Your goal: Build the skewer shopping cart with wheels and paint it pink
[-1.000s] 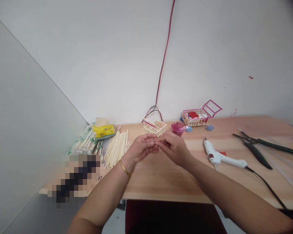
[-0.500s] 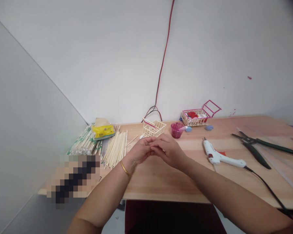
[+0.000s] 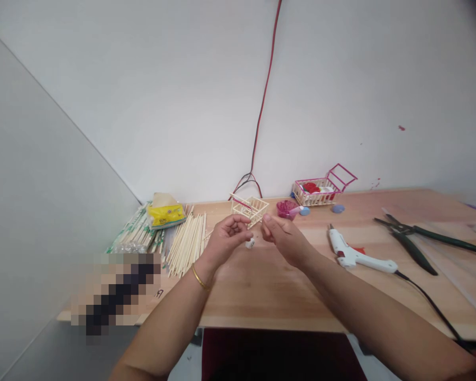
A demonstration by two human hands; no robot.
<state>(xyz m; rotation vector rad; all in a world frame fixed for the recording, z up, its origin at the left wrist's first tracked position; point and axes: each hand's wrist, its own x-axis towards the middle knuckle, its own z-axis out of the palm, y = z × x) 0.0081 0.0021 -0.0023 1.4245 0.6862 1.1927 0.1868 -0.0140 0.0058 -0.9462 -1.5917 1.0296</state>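
Both my hands hover over the wooden table (image 3: pixel 262 296), a little apart from each other. My left hand (image 3: pixel 227 239), with a gold bangle at the wrist, has its fingers curled; what it grips, if anything, is too small to see. My right hand (image 3: pixel 281 237) is pinched shut on a thin stick (image 3: pixel 287 230). A small white piece (image 3: pixel 249 243) lies on the table between the two hands. Just behind them stands a small basket of pale sticks (image 3: pixel 249 207).
A pile of bamboo sticks (image 3: pixel 188 241) and wrapped stick packs (image 3: pixel 137 230) lie at the left with a yellow tissue pack (image 3: pixel 165 210). A pink cup (image 3: pixel 284 208), a pink stick basket (image 3: pixel 321 189), a white glue gun (image 3: pixel 353 253) and black pliers (image 3: pixel 416 238) lie to the right.
My hands were pressed together a moment ago and have now drawn apart. The small white piece now shows on the table between them.
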